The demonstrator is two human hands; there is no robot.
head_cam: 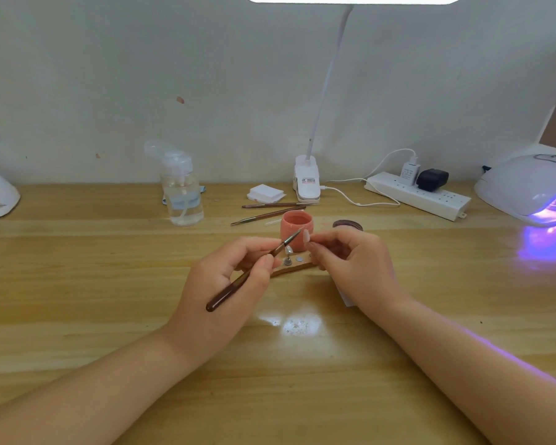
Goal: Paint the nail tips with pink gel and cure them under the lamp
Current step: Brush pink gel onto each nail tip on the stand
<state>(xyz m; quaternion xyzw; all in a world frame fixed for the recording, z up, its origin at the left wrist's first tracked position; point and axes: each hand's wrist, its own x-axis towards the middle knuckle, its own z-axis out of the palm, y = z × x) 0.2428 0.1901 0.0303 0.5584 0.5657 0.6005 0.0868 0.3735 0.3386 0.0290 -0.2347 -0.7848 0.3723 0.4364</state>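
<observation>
Left hand [235, 271], low over the desk [109, 284], grips a brush [254, 269] in curled fingers, bristles angled up-right toward a nail tip [306, 235]. Right hand [353, 264] pinches that tip just before the open pink gel pot [295, 227], above a curved stand [294, 268]. Far right, well apart, the curing lamp [527, 187] glows violet at the desk's edge.
</observation>
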